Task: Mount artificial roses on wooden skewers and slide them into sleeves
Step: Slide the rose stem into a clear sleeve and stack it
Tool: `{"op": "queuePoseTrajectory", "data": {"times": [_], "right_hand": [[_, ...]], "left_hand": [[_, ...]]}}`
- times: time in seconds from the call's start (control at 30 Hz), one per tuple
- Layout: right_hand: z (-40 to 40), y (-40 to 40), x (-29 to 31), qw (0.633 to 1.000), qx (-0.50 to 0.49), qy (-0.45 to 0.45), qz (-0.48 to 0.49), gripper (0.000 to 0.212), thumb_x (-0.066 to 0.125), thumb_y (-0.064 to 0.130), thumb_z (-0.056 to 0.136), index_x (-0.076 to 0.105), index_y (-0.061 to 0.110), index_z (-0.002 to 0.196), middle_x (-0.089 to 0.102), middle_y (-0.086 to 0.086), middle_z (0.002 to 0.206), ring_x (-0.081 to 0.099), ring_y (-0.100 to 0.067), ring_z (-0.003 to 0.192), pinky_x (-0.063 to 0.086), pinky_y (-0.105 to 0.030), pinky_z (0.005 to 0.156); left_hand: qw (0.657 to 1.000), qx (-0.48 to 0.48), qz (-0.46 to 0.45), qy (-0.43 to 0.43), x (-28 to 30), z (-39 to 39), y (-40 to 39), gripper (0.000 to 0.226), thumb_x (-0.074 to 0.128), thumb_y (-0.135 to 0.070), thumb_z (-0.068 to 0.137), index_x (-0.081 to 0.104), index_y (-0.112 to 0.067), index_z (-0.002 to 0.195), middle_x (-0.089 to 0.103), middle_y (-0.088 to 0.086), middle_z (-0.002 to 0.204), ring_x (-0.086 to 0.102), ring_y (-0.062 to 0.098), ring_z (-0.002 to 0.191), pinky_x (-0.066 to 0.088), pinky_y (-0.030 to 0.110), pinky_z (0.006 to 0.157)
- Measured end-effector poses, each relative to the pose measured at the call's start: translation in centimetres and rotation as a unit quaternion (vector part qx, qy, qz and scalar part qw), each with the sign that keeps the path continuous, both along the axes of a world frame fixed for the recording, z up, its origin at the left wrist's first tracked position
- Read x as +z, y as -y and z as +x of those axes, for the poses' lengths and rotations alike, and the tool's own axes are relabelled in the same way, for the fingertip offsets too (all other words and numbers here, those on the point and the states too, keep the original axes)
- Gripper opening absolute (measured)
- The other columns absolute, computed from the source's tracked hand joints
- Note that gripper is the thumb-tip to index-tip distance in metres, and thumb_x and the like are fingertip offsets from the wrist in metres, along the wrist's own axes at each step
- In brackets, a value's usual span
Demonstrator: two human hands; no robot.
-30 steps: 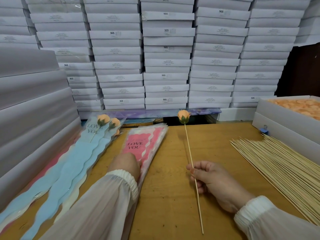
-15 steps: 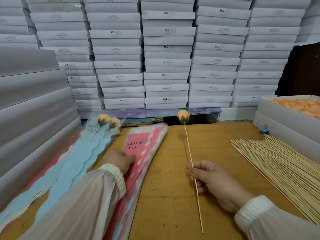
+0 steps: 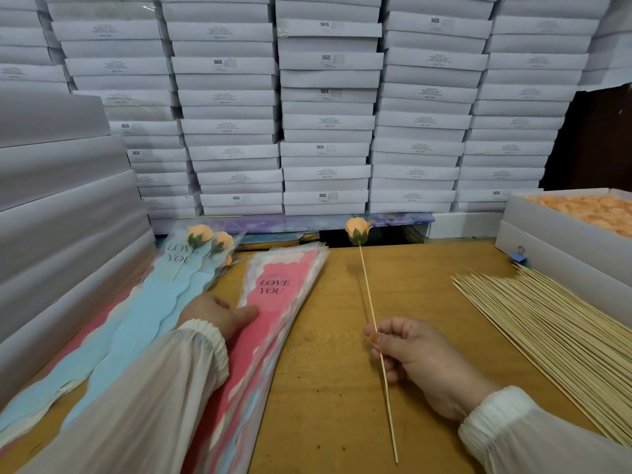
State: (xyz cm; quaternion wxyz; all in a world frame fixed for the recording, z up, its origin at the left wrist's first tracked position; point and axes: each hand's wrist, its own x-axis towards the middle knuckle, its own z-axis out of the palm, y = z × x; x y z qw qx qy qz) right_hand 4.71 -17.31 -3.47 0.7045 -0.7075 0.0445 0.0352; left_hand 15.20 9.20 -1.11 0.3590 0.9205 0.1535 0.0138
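Note:
My right hand point(image 3: 420, 357) pinches a thin wooden skewer point(image 3: 371, 313) with an orange artificial rose point(image 3: 357, 230) on its far tip; the stem slants over the wooden table point(image 3: 328, 388). My left hand point(image 3: 215, 314) lies with its fingertips on the left edge of a stack of pink "LOVE YOU" sleeves point(image 3: 277, 302). To its left lie blue sleeves point(image 3: 150, 316), and two of them hold mounted roses point(image 3: 200, 234) near the back.
A big pile of bare skewers point(image 3: 554, 340) covers the table's right side. Behind it stands an open white box of orange rose heads point(image 3: 595, 210) with a blue clip point(image 3: 518, 256). Stacked white boxes point(image 3: 325, 107) wall the back and left.
My left hand slid left and forward off the middle of the pink sleeve stack to its left edge. The right hand and the rose on its skewer stayed put.

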Motion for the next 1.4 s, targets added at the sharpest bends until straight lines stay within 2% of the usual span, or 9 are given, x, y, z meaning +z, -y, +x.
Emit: {"op": "queuePoseTrajectory", "data": {"times": [0.07,0.27,0.63,0.73,0.9,1.03,1.17,1.27,1.4], "right_hand": [[0.1,0.0,0.0,1.0,0.001,-0.001,-0.005,0.014,0.056,0.009,0.092,0.067,0.011,0.101,0.062,0.001,0.063,0.052,-0.008,0.052,0.045,-0.022,0.048],[0.0,-0.1,0.0,1.0,0.001,-0.003,-0.006,0.013,0.056,0.009,0.092,0.066,0.01,0.101,0.062,0.002,0.061,0.052,-0.008,0.051,0.044,-0.022,0.047],[-0.2,-0.2,0.3,1.0,-0.002,-0.001,-0.007,0.014,0.055,0.007,0.093,0.066,0.01,0.1,0.061,0.002,0.06,0.051,-0.007,0.051,0.044,-0.021,0.047],[-0.3,-0.2,0.4,1.0,-0.002,-0.002,-0.007,0.013,0.056,0.007,0.092,0.066,0.01,0.1,0.061,0.002,0.061,0.051,-0.007,0.051,0.044,-0.022,0.047],[-0.3,-0.3,0.5,1.0,-0.004,-0.005,-0.008,0.014,0.055,0.006,0.093,0.066,0.009,0.101,0.061,0.001,0.061,0.051,-0.007,0.05,0.044,-0.022,0.047],[-0.4,-0.3,0.6,1.0,-0.006,-0.008,-0.006,0.014,0.055,0.007,0.093,0.066,0.008,0.101,0.06,-0.001,0.063,0.05,-0.009,0.052,0.044,-0.023,0.048],[-0.4,-0.3,0.7,1.0,-0.014,-0.005,0.004,0.013,0.054,0.007,0.093,0.065,0.007,0.101,0.06,-0.002,0.064,0.052,-0.013,0.057,0.046,-0.023,0.05],[-0.2,-0.4,0.6,0.999,-0.023,-0.012,0.031,0.012,0.055,0.006,0.093,0.064,0.005,0.1,0.062,-0.005,0.065,0.059,-0.017,0.065,0.051,-0.027,0.058],[-0.1,-0.3,0.7,0.995,-0.02,-0.032,0.096,0.008,0.055,0.003,0.092,0.062,0.005,0.09,0.065,-0.006,0.061,0.065,-0.018,0.066,0.056,-0.029,0.06]], "left_hand": [[0.999,-0.02,0.021,-0.036,0.2,0.0,0.4,0.072,0.083,-0.051,0.06,0.056,-0.008,0.111,0.06,0.007,0.109,0.058,0.028,0.104,0.046,0.035,0.088],[1.0,0.003,0.014,-0.018,0.2,0.5,0.0,0.033,0.084,-0.026,0.067,0.056,-0.009,0.071,0.058,0.012,0.073,0.056,0.025,0.071,0.052,0.037,0.075],[0.998,0.023,0.003,-0.062,1.1,0.4,-0.9,0.069,0.083,-0.035,0.068,0.059,0.006,0.118,0.064,0.017,0.106,0.057,0.03,0.091,0.046,0.033,0.082],[0.999,0.01,0.009,-0.053,1.5,0.1,-0.9,0.054,0.08,-0.031,0.072,0.065,0.006,0.108,0.066,0.02,0.113,0.06,0.035,0.105,0.049,0.039,0.094],[1.0,-0.007,0.007,-0.029,2.5,-0.3,-0.4,0.035,0.066,-0.024,0.085,0.067,0.007,0.102,0.069,0.021,0.108,0.065,0.033,0.095,0.052,0.033,0.075],[0.995,-0.019,-0.099,-0.021,3.3,0.0,0.2,0.01,0.063,-0.009,0.087,0.062,0.0,0.091,0.058,0.009,0.068,0.051,0.017,0.054,0.043,0.018,0.045],[0.99,-0.057,-0.132,-0.015,3.7,-0.5,2.1,0.019,0.066,-0.01,0.081,0.056,-0.007,0.066,0.061,0.013,0.067,0.056,0.026,0.064,0.056,0.034,0.067],[0.972,-0.069,-0.214,-0.067,3.4,-2.1,4.2,0.03,0.067,-0.008,0.08,0.053,-0.008,0.054,0.05,0.005,0.039,0.043,0.022,0.041,0.04,0.029,0.052],[0.898,-0.051,-0.415,-0.137,1.4,-5.5,7.9,0.015,0.058,-0.005,0.085,0.056,-0.004,0.071,0.048,0.007,0.053,0.042,0.018,0.043,0.037,0.021,0.047]]}}
